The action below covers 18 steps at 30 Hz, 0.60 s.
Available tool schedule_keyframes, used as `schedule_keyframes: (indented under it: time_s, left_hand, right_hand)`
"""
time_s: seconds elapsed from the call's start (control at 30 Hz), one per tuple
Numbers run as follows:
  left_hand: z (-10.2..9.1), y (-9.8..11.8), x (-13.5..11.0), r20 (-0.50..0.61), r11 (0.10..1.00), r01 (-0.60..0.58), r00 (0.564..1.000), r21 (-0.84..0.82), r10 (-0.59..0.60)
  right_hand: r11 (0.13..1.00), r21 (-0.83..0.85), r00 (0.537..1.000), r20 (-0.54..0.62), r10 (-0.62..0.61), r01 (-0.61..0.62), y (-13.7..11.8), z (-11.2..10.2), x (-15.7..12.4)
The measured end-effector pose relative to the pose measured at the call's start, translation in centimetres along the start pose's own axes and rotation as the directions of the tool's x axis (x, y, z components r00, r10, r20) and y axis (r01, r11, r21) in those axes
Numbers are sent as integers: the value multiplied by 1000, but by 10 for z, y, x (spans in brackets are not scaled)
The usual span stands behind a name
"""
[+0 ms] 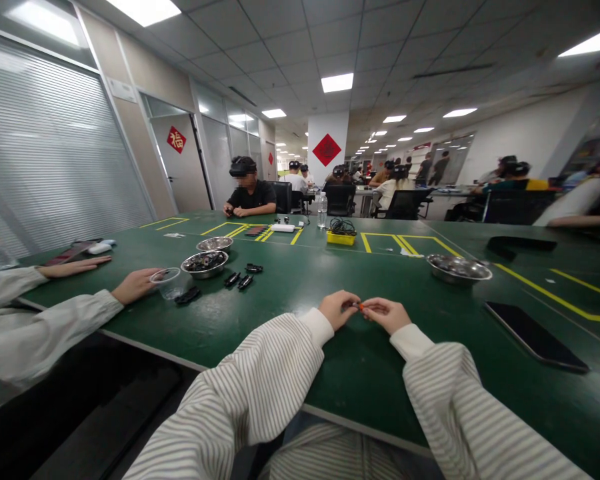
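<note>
Right hand: thumb and fingers pinched on a small orange piece, just over the bench. Left hand: fingertips drawn narrow at the piece's other side; whether they grip it cannot be told. Fingers cover most of the piece; its shape is not discernible. Right of the hands lies a dark-screened phone; beyond, a metal bowl, contents indistinct. Leftward, a co-worker's hand touches a clear cup; that person's body is cut off at the frame edge.
</note>
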State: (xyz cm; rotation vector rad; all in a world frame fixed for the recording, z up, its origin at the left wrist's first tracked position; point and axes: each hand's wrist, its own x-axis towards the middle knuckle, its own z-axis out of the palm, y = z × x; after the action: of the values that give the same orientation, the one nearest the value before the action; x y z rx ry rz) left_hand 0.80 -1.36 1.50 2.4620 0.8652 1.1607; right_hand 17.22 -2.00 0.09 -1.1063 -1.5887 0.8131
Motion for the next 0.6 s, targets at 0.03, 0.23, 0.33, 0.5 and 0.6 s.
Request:
schedule_keyframes:
  time_s: [0.03, 0.23, 0.33, 0.5, 0.6]
  left_hand:
    - [-1, 1, 0, 7, 1000, -10, 1000, 1, 10]
    - [-5, 3, 1, 49, 995, -54, 998, 88, 50]
    - [-6, 2, 1, 93, 988, -75, 994, 137, 62]
    - [-3, 0, 1, 112, 976, -82, 992, 202, 60]
    - [-2, -5, 2, 97, 964, -52, 995, 261, 27]
  right_hand:
    - [1000, 7, 1000, 0, 3, -3, 0, 0, 0]
    - [998, 26, 997, 67, 47, -49, -2, -3, 1]
    - [997, 28, 995, 65, 72, -74, 0, -2, 2]
    - [994, -18, 992, 51, 111, -111, -1, -1, 1]
    - [988, -73, 987, 76, 142, -137, -4, -3, 1]
